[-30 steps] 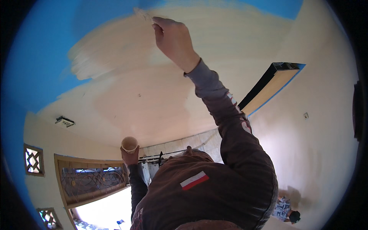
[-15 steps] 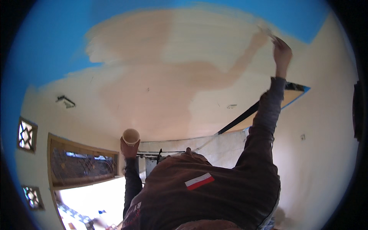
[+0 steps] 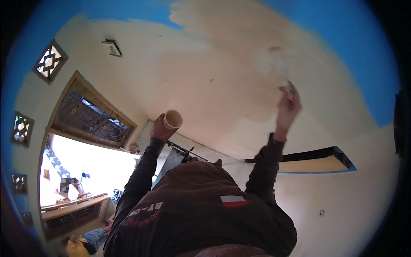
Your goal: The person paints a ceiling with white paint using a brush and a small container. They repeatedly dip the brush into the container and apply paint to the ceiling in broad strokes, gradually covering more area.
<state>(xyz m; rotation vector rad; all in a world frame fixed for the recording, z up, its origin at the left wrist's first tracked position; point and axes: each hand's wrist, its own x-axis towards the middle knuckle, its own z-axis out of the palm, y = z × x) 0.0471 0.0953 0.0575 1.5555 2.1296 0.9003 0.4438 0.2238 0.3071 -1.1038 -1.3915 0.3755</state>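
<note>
My left hand [image 3: 159,129] is raised and closed around a pale cup [image 3: 173,119] whose open rim faces me; its contents cannot be made out. Higher on the right, my right hand [image 3: 290,103] is lifted toward the wall [image 3: 188,77], which is cream with patches of blue. Its fingers are pinched on a paintbrush [image 3: 289,89], smeared by motion and partly hidden by the hand. Just beyond the brush, pale streaks and a small brownish mark show on the cream paint. Bare blue [image 3: 334,43] borders the cream along the top and right.
On the left are a window with a metal grille [image 3: 92,112], a bright opening [image 3: 85,162] and several lattice vents [image 3: 50,61]. A person in yellow and blue [image 3: 83,243] is low at left. A dark-edged recess [image 3: 308,160] lies right; a small fixture [image 3: 112,48] sits upper left.
The view has turned, so the blue border and window have shifted. My right hand has come lower and left in the picture, away from the blue edge. The cup hand appears higher and further right.
</note>
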